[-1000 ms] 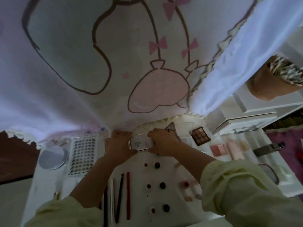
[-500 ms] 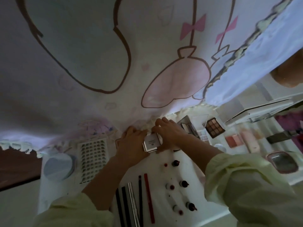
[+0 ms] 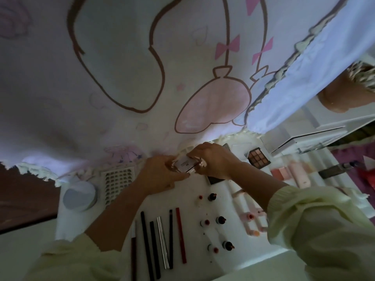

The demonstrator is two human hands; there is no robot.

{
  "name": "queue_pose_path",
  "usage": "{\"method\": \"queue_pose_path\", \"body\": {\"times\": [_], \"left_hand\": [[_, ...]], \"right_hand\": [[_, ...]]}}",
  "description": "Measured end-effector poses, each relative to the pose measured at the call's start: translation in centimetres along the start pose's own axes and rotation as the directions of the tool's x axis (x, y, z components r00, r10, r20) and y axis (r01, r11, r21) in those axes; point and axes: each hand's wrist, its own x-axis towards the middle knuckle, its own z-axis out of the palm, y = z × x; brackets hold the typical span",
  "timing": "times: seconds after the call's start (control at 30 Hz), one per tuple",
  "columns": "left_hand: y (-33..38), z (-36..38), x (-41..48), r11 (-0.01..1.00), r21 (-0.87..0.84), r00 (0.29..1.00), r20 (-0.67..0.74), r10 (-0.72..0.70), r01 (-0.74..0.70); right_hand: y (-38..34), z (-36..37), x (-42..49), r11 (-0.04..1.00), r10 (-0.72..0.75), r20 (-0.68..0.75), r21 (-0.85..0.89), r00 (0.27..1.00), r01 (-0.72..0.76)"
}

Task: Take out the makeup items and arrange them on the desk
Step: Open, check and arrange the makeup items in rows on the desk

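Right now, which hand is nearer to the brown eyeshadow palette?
Right. The right hand is close beside the eyeshadow palette; the left hand is farther, on the other side of the small case both hold.

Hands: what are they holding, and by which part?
A small clear labelled case: the left hand grips its left end, the right hand its right end.

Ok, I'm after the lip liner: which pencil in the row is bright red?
The red pencil at the right end of the row, nearest the small bottles; the other sticks there are black, dark or silver.
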Motion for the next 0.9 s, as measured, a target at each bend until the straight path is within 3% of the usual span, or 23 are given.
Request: {"method": "queue_pose_path", "body": {"times": [0.17, 0.23, 0.43, 0.57, 0.7, 0.9], "left_hand": [[1.4, -1.4, -1.7, 0.900, -0.392, 0.981, 0.052, -0.185, 0.191], [1.9, -1.4, -2.3, 0.852, -0.475, 0.974, 0.060, -0.219, 0.221], [2.4, 0.7, -3.2, 0.564, -0.768, 0.926, 0.097, -0.366, 0.303], [3.6, 2.3, -4.0, 0.490, -0.836, 0.937, 0.075, -0.342, 0.246], [4.0, 2.6, -4.8, 0.475, -0.852, 0.940, 0.055, -0.336, 0.220], [4.1, 2.0, -5.9, 0.580, -0.790, 0.956, 0.024, -0.293, 0.198]], "right_hand": [[-0.5, -2.0, -1.6, 0.982, 0.032, -0.068, 0.188, 0.997, -0.018], [-1.0, -2.9, -2.2, 0.979, 0.034, -0.057, 0.201, 0.998, -0.022], [-3.2, -4.2, -3.6, 0.994, 0.044, -0.109, 0.109, 0.993, -0.032], [-4.7, -3.6, -3.9, 0.999, 0.012, -0.201, 0.033, 0.980, -0.005], [-5.6, -3.6, -4.4, 0.993, -0.002, -0.276, 0.111, 0.961, 0.034], [-6.1, -5.3, -4.6, 0.892, 0.179, -0.298, 0.452, 0.938, -0.026]]}}
